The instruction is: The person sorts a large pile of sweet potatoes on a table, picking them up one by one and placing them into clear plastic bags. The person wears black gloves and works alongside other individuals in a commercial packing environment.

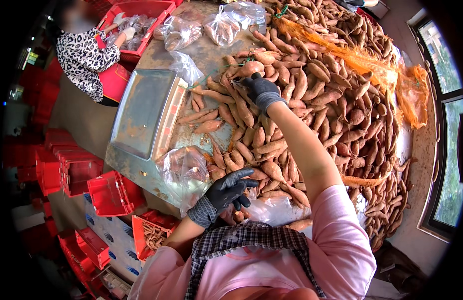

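Observation:
A large heap of sweet potatoes covers the table before me. My right hand, in a black-coated glove, reaches out to the near-left part of the heap, by a pale round sweet potato; whether it grips anything I cannot tell. Closer to my body, my left hand, also gloved, hovers with its fingers apart and nothing seen in it. To its left lies a clear plastic bag of sweet potatoes. Another clear plastic bag lies at the table's near edge. A metal scale platform stands on the left.
A co-worker at upper left has both gloved hands in a red crate of bagged produce. Filled bags lie at the table's far side. Orange mesh netting drapes over the heap. More red crates stand at lower left; windows are at right.

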Tool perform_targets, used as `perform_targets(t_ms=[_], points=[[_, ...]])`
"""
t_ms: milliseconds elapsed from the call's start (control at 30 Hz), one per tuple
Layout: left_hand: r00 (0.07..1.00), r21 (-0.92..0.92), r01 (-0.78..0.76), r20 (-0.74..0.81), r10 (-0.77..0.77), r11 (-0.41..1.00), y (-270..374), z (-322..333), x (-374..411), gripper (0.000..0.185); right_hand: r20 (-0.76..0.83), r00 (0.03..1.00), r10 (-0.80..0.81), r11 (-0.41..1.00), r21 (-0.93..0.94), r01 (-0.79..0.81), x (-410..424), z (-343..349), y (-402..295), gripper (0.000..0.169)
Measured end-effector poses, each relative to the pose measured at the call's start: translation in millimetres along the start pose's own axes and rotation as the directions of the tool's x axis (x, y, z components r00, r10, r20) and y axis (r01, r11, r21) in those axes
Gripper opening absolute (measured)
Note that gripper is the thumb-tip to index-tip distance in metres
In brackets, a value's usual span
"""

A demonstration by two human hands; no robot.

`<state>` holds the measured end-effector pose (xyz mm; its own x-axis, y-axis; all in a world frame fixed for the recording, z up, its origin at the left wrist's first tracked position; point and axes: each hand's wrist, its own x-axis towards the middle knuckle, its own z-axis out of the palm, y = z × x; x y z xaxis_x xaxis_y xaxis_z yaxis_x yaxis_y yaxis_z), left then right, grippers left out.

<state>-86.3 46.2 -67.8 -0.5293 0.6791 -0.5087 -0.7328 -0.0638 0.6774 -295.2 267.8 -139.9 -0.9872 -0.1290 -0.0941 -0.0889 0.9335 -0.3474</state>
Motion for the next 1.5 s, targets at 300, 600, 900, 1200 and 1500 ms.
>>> perform_targets(t_ms=[300, 600, 900, 1200, 1500], points=[[0.856, 0.004, -0.425, -0.323, 0.404, 0.905, -25.8, 4.1, 18.0, 0.066, -0.156, 0.987, 0.037, 0.382, 0.915, 0.131, -150.2, -82.7, -23.9, 0.036], [0.930, 0.155, -0.353, -0.044, 0.364, 0.923, -42.6, 58.8, 9.9, 0.038, -0.413, 0.910, 0.016, 0.871, 0.453, 0.191, -289.6, -76.8, -47.7, 0.035], [0.927, 0.212, -0.373, 0.046, 0.372, 0.903, -49.5, 67.6, -14.4, 0.042, -0.182, 0.982, 0.050, 0.994, 0.101, -0.032, -321.5, -68.8, -38.8, 0.036], [0.987, -0.760, -0.117, -0.016, 0.161, 0.639, -47.8, 52.0, 3.8, 0.046, -0.467, 0.848, 0.252, 0.891, 0.454, -0.014, -348.9, -30.9, -36.8, 0.036], [0.995, -0.878, 0.020, 0.065, 0.079, 0.478, -50.3, 56.7, 3.2, 0.038, -0.429, 0.882, 0.198, 0.947, 0.317, -0.059, -339.8, -21.5, -60.3, 0.031]])
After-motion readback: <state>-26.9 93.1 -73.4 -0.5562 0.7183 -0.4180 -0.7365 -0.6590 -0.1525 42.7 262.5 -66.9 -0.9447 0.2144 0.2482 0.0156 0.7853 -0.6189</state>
